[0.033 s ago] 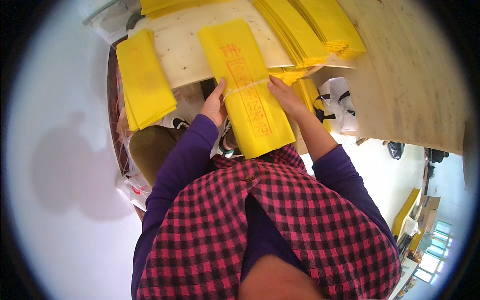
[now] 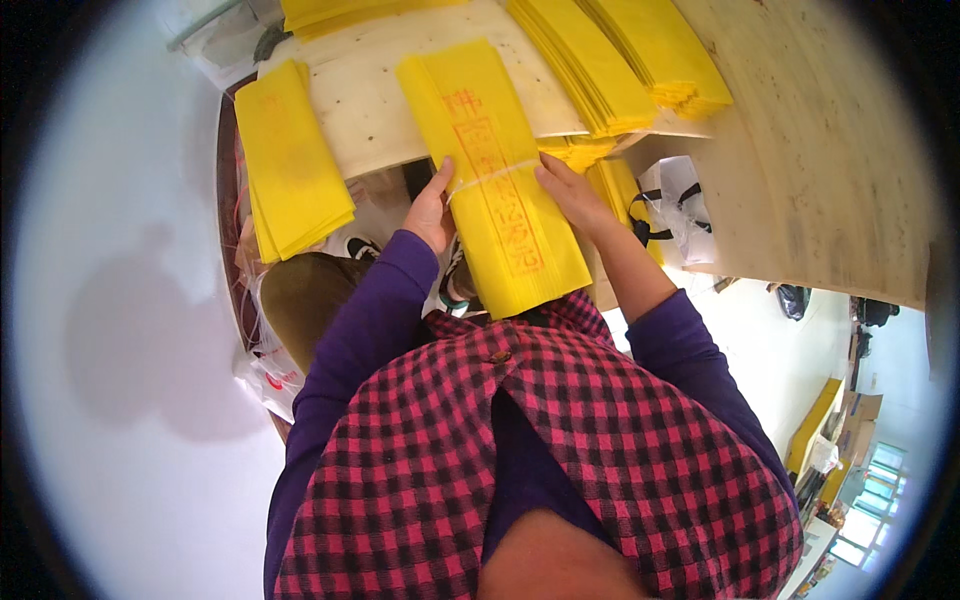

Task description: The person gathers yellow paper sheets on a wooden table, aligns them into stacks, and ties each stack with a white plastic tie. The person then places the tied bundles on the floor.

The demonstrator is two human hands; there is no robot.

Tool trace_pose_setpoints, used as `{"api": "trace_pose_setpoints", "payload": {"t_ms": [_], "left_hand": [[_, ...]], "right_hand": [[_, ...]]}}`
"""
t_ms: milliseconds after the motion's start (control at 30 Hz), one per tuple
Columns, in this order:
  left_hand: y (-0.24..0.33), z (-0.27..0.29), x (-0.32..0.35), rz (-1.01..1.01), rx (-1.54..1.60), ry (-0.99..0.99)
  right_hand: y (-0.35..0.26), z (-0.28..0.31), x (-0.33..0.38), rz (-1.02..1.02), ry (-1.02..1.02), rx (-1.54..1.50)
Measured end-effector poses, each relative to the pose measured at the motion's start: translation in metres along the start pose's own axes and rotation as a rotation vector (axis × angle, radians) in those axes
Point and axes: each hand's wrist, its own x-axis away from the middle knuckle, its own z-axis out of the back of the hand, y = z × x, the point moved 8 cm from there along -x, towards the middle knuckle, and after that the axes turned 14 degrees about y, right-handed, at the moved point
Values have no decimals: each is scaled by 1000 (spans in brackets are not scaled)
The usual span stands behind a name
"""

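Head view: the yellow bundle is lying between the left hand and the right hand, its far end reaching over the surface, its near end pointing at the checked top.
Left hand: it is closing partway on the bundle's left long edge, thumb up; its fingers are mostly hiding.
Right hand: it is gripping the opposite edge beside the band, thumb on top; fingertips underneath are not showing, so how hard it is pressing I cannot tell.
Band: it is crossing the bundle near mid-length; if it is sitting loosely, sheets could be sliding apart once either hand eases.
Bundle ends: both are lying free of the hands, so uneven squeezing could be bowing or fanning the paper.
Left stack: it is apparently overhanging the surface's near edge; a knock from the purple sleeve could be sending it down.
Right stacks: they are lying beyond the right hand, their layers stepping unevenly; a brush could be skewing them.
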Motion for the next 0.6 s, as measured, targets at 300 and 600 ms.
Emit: {"api": "trace_pose_setpoints", "payload": {"t_ms": [300,600], "left_hand": [[-2,-7,-5,-28,49,29],[-1,0,-8,14,-41,50]], "right_hand": [[-12,-8,16,59,-108,189],[-13,-13,18,109,-130,176]]}}
